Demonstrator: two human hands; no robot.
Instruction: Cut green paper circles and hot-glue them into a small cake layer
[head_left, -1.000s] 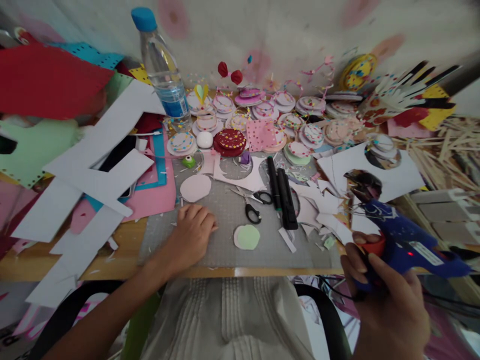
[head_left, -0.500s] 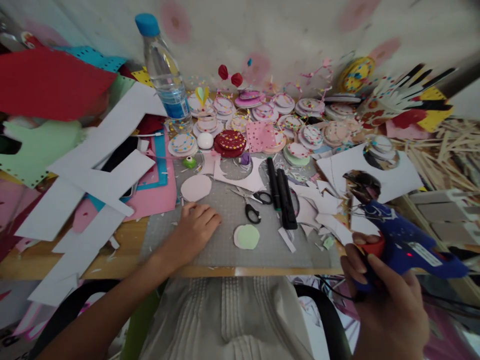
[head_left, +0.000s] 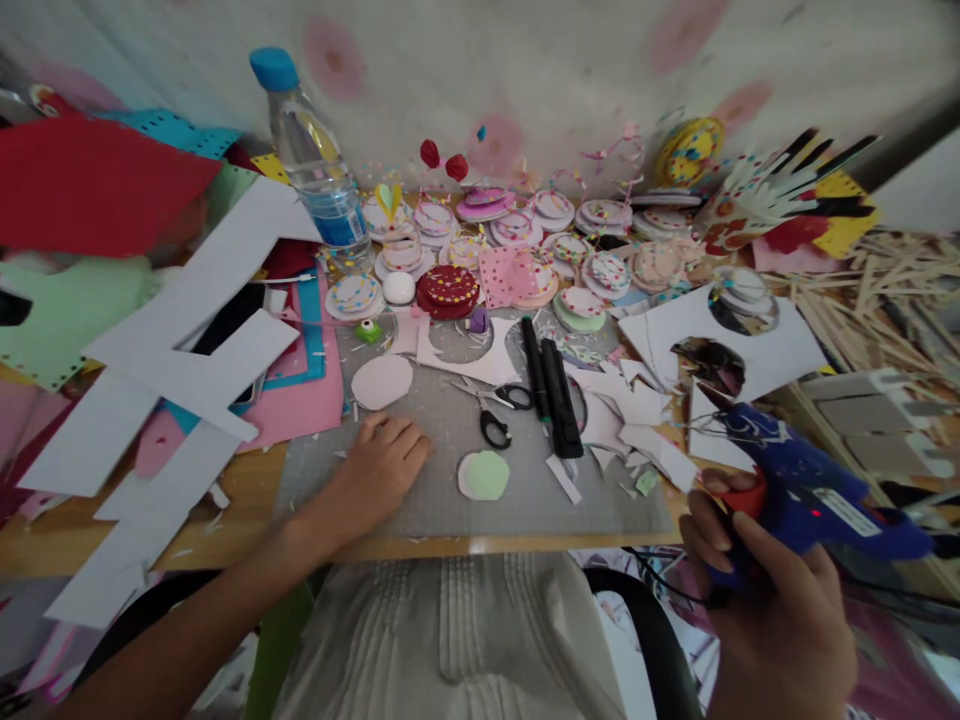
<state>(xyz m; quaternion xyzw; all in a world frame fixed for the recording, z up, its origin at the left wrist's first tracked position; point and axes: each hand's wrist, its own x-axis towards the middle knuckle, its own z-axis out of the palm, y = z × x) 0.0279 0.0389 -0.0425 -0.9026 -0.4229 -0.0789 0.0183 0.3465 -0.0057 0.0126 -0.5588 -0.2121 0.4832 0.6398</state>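
Note:
My right hand is wrapped around a blue hot glue gun with a red trigger and a lit red light, at the right edge of the table. Its tip points left, towards the white paper scraps. Palm down on the grey cutting mat, my left hand lies with its fingers loosely extended and nothing seen in them. A white paper disc lies just beyond those fingers. To their right is a light green disc over a white one, with black-handled scissors behind it.
Several small decorated tiered discs line the back beside a water bottle. A black utility knife and a marker lie mid-mat. White card strips cover the left; wooden sticks are piled right.
The view has shifted slightly, so the table's contents sit a little further left in the picture. Both hands keep their poses, the right one still around the glue gun.

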